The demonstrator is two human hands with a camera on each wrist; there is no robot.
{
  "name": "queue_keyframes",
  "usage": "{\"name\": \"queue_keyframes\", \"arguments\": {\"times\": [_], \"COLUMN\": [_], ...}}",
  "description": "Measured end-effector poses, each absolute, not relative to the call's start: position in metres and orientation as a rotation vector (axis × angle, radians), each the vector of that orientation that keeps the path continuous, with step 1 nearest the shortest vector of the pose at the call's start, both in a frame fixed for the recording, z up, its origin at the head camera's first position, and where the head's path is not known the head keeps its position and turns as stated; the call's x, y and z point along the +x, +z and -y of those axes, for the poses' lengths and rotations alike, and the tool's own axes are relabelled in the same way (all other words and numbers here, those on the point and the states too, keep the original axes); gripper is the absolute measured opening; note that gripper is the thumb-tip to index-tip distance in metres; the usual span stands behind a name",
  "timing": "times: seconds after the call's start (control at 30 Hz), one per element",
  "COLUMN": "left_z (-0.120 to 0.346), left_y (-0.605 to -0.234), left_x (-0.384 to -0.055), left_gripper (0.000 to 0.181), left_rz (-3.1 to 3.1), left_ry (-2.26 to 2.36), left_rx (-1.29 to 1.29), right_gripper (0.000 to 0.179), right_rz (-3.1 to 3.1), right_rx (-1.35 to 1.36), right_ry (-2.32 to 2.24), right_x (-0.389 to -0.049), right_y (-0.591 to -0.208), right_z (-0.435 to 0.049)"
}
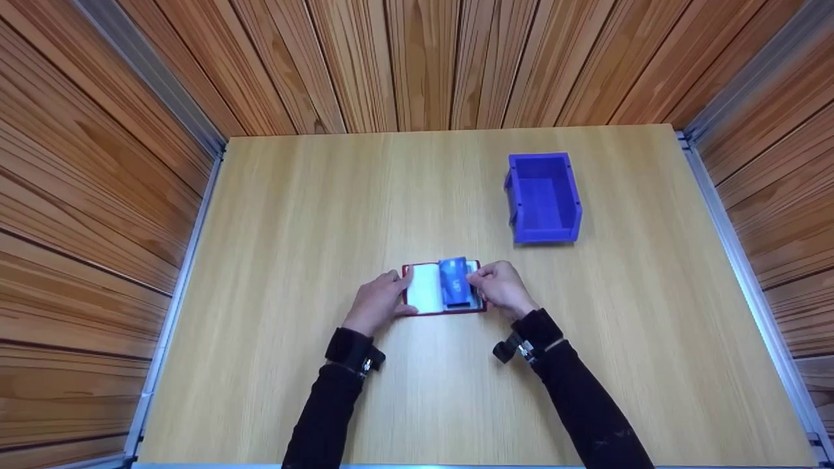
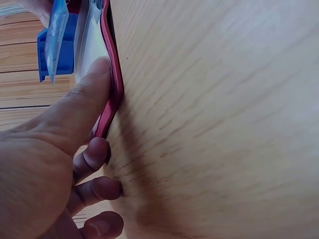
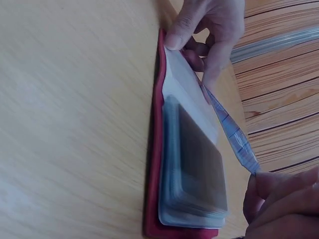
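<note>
A red card holder [image 1: 425, 290] lies spread open on the table between the hands, a white page showing on its left half. My left hand [image 1: 376, 303] grips its left edge, thumb on the page in the left wrist view. Between thumb and fingers, my right hand [image 1: 503, 286] pinches a blue card [image 1: 454, 281]. The right wrist view shows this card [image 3: 234, 134] tilted up above the holder, its far end near the left hand's fingers. A stack of clear sleeves [image 3: 199, 164] with a dark card surface fills the holder's right half.
Beyond the right hand, a blue-purple open bin [image 1: 546, 198] stands toward the back right of the wooden table [image 1: 313, 215]. Plank walls [image 1: 423, 65] and metal rails [image 1: 176, 286] border the table at the back and sides.
</note>
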State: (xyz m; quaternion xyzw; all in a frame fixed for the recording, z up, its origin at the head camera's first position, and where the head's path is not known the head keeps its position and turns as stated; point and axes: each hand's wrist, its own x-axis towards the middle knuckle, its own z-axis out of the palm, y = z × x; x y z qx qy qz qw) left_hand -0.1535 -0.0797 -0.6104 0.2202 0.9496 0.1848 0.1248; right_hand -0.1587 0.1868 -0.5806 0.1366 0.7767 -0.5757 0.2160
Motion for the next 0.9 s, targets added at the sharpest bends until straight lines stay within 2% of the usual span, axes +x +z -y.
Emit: {"name": "queue_keyframes", "arguments": {"times": [0.23, 0.53, 0.9], "left_z": [0.08, 0.079, 0.079], "left_y": [-0.61, -0.61, -0.611], "left_x": [-0.154, -0.153, -0.153], "left_gripper": [0.093, 0.093, 0.094], "left_rz": [-2.766, -2.757, -2.754], "left_ry": [0.553, 0.54, 0.574], "left_rx": [0.63, 0.612, 0.603], "right_gripper": [0.019, 0.024, 0.014], "right_rz": [-2.198, -2.276, -2.297], "right_rx": [0.387, 0.503, 0.758], "right_ry": [-1.575, -1.736, -1.872], "right_x": [-0.175, -0.206, -0.234], "right_y": [-0.556, -0.517, -0.507], "right_z": [-0.209, -0.262, -0.31]}}
